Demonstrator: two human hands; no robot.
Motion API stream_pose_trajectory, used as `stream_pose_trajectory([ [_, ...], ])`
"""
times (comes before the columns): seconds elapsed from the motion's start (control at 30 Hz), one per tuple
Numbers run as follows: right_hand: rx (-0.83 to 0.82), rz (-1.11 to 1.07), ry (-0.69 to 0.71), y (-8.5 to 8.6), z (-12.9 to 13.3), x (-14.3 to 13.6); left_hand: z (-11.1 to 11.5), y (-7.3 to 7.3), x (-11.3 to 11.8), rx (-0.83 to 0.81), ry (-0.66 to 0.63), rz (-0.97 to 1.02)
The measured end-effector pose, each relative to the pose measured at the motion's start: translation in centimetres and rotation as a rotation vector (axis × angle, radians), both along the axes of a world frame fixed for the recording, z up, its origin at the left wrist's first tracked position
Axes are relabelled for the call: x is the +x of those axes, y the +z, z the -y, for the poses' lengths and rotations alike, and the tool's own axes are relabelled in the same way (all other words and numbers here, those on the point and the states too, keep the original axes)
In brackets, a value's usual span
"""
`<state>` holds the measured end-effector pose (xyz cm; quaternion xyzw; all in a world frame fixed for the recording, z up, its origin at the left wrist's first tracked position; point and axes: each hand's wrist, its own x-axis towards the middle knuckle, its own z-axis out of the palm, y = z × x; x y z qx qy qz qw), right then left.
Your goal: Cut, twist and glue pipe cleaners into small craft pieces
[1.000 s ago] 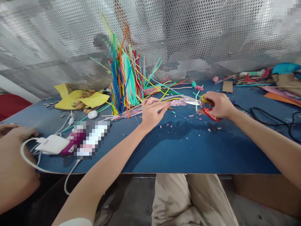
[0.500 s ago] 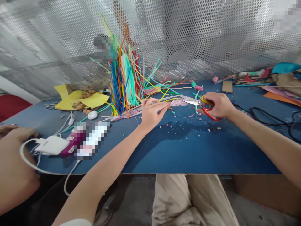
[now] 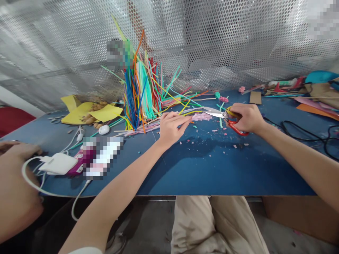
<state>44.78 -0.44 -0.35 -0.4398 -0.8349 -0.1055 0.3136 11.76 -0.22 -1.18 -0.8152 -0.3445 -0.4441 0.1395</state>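
Note:
My left hand [image 3: 172, 127] is closed, its fingertips pinching a lumpy pink pipe-cleaner piece [image 3: 201, 116] that sticks out to the right. In my right hand [image 3: 246, 118] is a pair of scissors [image 3: 221, 114] with red and yellow handles, the fingers wrapped round them. The blades point left and lie over the upper right part of the pink piece. Whether they touch it I cannot tell. Small pink and green clippings [image 3: 214, 131] are scattered on the blue table [image 3: 201, 173] below.
Colourful pipe cleaners [image 3: 144, 91] stand in a bundle behind my left hand. Left are yellow sheets [image 3: 106, 113], a white charger [image 3: 59, 163], a blurred phone [image 3: 106, 155] and another person's arm [image 3: 18, 190]. Black cable [image 3: 304, 132] lies right; a perforated metal panel [image 3: 212, 42] rises behind.
The scissor blades look slightly closer together over the pink piece. Both hands stay almost where they were.

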Motion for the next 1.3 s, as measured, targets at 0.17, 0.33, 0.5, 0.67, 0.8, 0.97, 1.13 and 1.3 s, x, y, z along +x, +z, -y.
stream_pose_trajectory([
  [0.17, 0.100, -0.008, 0.070, 0.1, -0.2, 0.0, 0.0, 0.0, 0.0, 0.026, -0.014, 0.004],
  [0.33, 0.131, 0.019, 0.066, 0.1, -0.3, 0.2, -0.1, 0.0, 0.1, 0.033, -0.021, 0.018],
  [0.5, 0.115, 0.055, 0.022, -0.4, -0.6, 0.5, 0.0, 0.0, 0.1, 0.054, -0.029, 0.012],
  [0.67, 0.064, -0.016, -0.068, -0.7, -0.7, 0.7, 0.0, 0.1, 0.1, 0.052, -0.014, 0.002],
  [0.8, -0.007, -0.043, -0.241, -0.7, -1.1, 1.0, 0.0, 0.0, 0.1, 0.064, -0.012, 0.007],
  [0.97, -0.145, 0.016, -0.400, -0.8, -1.6, 0.8, 0.0, 0.1, 0.2, 0.033, -0.006, 0.006],
  [1.13, -0.287, 0.123, -0.476, -0.6, -0.8, -0.8, -0.1, 0.1, 0.2, -0.009, -0.003, 0.004],
  [1.3, -0.283, 0.233, -0.301, -1.0, -0.5, -1.2, -0.1, 0.0, 0.2, -0.111, -0.062, 0.029],
])
